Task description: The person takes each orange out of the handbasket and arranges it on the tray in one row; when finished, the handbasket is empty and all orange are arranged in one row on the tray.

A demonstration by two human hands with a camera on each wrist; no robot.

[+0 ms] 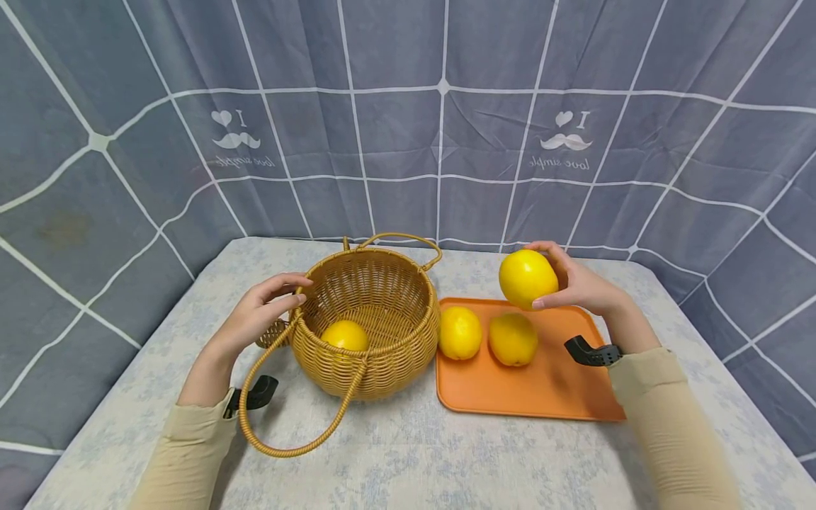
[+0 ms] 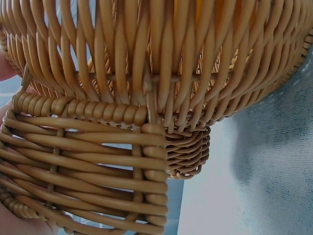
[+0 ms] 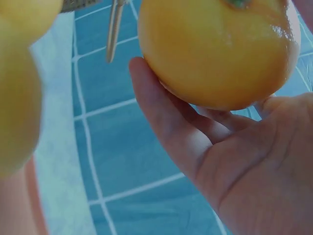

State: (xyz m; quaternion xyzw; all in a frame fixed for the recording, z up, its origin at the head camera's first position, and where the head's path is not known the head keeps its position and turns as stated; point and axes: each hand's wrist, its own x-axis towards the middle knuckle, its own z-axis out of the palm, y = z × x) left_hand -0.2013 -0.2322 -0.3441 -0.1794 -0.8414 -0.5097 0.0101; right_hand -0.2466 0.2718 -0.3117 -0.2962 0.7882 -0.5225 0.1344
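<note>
A round yellow-skinned orange is held above the tray by my right hand, its thumb and fingers curved round the fruit. The right wrist view shows a green stem spot on this orange. Beneath it, two more oranges, one on the left and one on the right, sit on an orange tray. My left hand grips the left side of a wicker basket at its rim. One orange lies inside the basket.
The basket's front handle hangs down over the table, while the back handle stands out behind the rim. A woven side piece sticks out beside my left hand. A grey checked curtain closes off the back and sides.
</note>
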